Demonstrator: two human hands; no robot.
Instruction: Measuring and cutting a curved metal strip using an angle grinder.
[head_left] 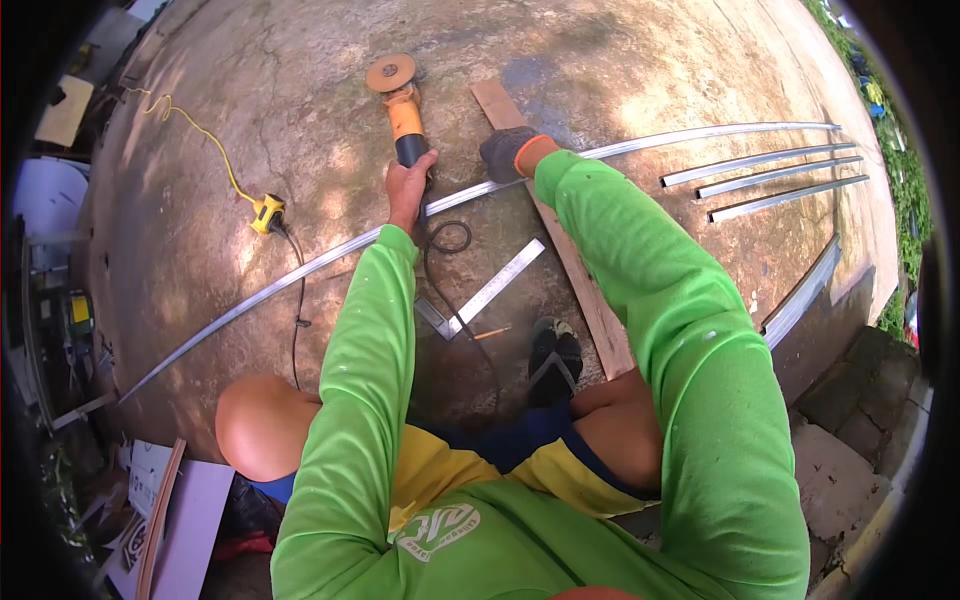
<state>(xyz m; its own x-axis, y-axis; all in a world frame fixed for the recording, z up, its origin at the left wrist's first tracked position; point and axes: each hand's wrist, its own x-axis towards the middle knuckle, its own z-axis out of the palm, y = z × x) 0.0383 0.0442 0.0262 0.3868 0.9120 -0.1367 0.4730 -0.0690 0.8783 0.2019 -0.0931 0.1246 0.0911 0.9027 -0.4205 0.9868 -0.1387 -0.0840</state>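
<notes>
My bare left hand [408, 188] is wrapped round the black handle of an angle grinder [406, 118]. Its orange body points away from me, with a round brown disc [390, 71] at the far end. A dark cord trails back from the grinder. My right hand [509, 153], in a dark glove with an orange cuff, is closed over a long silvery metal tube [345, 249]; its fingertips are hidden. Beneath that hand the tube crosses a wooden plank [572, 252]. The grinder's disc is apart from the tube, beyond it.
A metal try square [497, 287] and a pencil [493, 332] lie nearer me. Several shorter metal tubes [765, 167] rest at the right, near more metal lengths [803, 292]. Left is a yellow extension socket [268, 214] with its cord. Boards [190, 520] stand at lower left.
</notes>
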